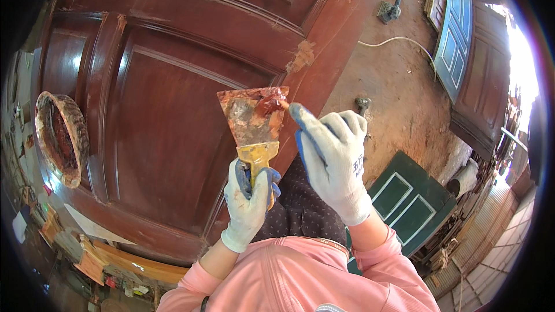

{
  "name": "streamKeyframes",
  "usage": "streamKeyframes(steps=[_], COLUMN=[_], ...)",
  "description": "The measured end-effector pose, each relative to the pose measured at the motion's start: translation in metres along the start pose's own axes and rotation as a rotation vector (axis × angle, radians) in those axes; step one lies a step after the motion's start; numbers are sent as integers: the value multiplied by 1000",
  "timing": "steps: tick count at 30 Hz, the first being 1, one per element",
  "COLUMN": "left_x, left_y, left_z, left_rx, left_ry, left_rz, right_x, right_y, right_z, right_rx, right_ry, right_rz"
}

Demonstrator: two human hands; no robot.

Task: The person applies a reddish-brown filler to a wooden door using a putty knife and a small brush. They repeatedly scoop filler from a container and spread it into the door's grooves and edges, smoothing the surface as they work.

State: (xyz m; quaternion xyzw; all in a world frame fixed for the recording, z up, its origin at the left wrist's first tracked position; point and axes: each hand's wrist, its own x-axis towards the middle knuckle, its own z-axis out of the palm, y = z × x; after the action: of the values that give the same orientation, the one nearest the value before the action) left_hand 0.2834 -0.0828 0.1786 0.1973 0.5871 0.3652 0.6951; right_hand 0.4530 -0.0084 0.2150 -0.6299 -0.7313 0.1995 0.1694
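My left hand (248, 199), in a white glove with blue palm, grips the yellow handle of a putty knife (254, 118). Its wide blade is smeared with reddish-brown filler and points up over a dark red panelled wooden door (156, 104) lying flat. My right hand (332, 156), gloved the same way, holds nothing; its blue-tipped forefinger touches the blade's upper right corner. A patch of lighter filler (302, 56) shows on the door's frame just beyond the blade.
A round bowl (60, 138) caked with reddish filler rests on the door's left side. Bare earth ground lies to the right with a white cable (399, 39) and small tools. Blue and green doors (457, 29) lean or lie at the right.
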Motion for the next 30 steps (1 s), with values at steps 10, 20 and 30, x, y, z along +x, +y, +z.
streamKeyframes(steps=[10, 20, 30], left_x=[3, 10, 20], left_y=[6, 5, -11], left_z=[16, 23, 14], left_rx=[110, 154, -49], left_ry=[-15, 45, -13], left_rz=[139, 171, 95], right_x=[-5, -2, 49], right_y=[-11, -9, 47], right_z=[3, 4, 19], right_rx=[-103, 150, -80], right_ry=[13, -34, 243], right_rz=[-53, 63, 127])
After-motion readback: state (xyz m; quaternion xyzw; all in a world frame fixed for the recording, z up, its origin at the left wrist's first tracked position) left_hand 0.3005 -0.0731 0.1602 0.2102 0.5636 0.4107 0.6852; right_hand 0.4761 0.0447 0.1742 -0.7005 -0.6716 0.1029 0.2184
